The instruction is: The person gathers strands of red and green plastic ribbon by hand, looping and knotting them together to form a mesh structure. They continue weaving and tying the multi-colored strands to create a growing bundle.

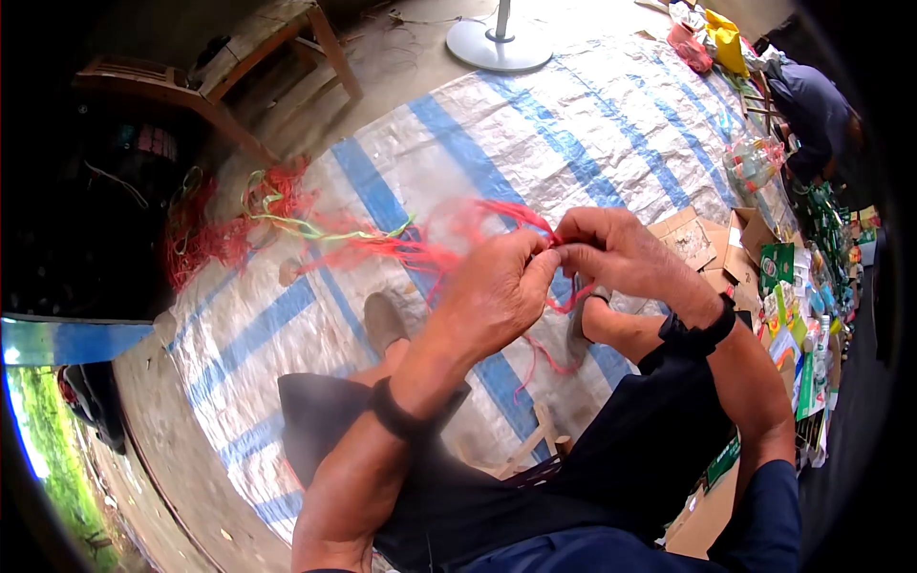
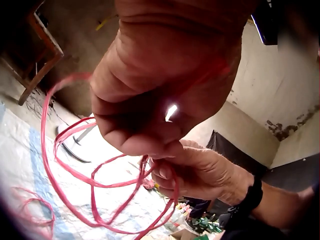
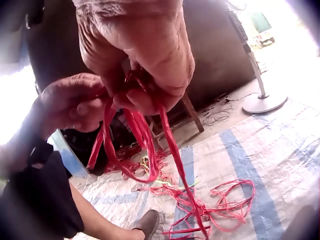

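Note:
Pink-red plastic twine is pinched by both hands, which meet fingertip to fingertip above the sheet. The left hand [image 1: 497, 286] curls its fingers round the twine; the right hand [image 1: 621, 253] pinches it with thumb and forefinger. In the left wrist view, loops of twine [image 2: 47, 135] hang below the left hand [image 2: 160, 75], with the right hand [image 2: 205, 172] touching it from below. Strands [image 3: 172, 145] dangle from the right hand [image 3: 140, 60] in the right wrist view, the left hand [image 3: 75, 105] beside it. Exactly how the strands cross between the fingertips is hidden.
A blue-and-white striped sheet [image 1: 449, 134] covers the floor. Tangled red and green twine [image 1: 277, 196] lies at left, near a wooden chair [image 1: 220, 115]. A round stand base [image 1: 499, 46] is at the top. Cardboard [image 1: 688, 239], packaging and another person [image 1: 812, 105] are at right.

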A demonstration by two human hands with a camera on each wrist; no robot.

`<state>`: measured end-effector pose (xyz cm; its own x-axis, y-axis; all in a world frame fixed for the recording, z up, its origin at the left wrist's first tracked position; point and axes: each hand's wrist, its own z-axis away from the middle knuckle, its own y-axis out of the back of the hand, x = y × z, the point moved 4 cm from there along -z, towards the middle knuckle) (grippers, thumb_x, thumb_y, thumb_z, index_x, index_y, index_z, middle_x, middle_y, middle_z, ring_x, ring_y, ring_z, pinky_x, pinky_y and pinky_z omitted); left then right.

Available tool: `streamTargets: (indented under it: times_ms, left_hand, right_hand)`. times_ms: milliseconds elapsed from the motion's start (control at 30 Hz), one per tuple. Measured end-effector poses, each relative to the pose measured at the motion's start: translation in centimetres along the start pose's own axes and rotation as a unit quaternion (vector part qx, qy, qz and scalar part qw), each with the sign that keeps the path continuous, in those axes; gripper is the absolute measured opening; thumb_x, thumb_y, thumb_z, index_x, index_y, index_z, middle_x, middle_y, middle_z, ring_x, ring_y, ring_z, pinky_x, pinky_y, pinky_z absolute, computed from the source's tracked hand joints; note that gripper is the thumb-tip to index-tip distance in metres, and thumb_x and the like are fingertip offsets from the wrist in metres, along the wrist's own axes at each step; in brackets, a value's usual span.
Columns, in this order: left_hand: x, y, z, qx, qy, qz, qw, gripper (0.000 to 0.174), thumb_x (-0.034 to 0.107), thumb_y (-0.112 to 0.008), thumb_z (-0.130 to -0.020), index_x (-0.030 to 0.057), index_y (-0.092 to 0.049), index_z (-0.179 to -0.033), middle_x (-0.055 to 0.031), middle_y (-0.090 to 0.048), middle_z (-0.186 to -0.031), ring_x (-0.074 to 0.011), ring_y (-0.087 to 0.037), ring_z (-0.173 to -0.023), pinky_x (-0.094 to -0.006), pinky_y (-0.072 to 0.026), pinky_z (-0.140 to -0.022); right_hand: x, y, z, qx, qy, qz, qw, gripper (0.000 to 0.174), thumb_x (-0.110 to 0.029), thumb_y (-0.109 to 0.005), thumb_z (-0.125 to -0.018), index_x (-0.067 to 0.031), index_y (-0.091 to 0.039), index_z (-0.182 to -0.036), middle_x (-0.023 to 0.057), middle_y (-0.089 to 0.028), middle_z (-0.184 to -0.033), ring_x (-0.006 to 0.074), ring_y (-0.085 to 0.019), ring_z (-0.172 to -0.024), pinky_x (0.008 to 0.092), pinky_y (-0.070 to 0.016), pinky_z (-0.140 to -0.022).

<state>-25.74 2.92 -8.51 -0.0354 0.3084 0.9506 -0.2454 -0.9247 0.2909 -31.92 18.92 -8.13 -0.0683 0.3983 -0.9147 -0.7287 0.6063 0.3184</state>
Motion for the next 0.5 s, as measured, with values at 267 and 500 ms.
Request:
streamTargets:
  times_ms: [267,500]
  left_hand:
    - [0.2,4.0,0.0,0.182,-0.009,0.065,0.981,0.028,0.018,-0.061,-0.093,-0.0066,-0.065,-0.106,-0.0197,-0.069,-0.09,-0.0291,-0.066,-0.076,-0.0369,-0.0534,-0.074]
    - [1.9,7.1,1.0,0.255,0.041,0.203,0.944,0.027,0.019,-0.063,-0.099,0.0009,-0.066,-0.117,-0.007,-0.068,-0.098,-0.01,-0.064,-0.076,-0.0249,-0.0555,-0.07]
  right_hand:
    - [3.0,8.8,-4.6,0.168,-0.026,0.179,0.969,0.024,-0.022,-0.061,-0.091,0.0004,-0.069,-0.089,0.0027,-0.064,-0.071,0.0087,-0.055,-0.062,0.0264,-0.0443,-0.054]
    - [13.2,21.1,-9.4,0.323,0.007,0.399,0.858,0.024,-0.025,-0.063,-0.089,-0.003,-0.071,-0.097,0.0177,-0.07,-0.083,0.027,-0.068,-0.074,0.04,-0.0525,-0.067]
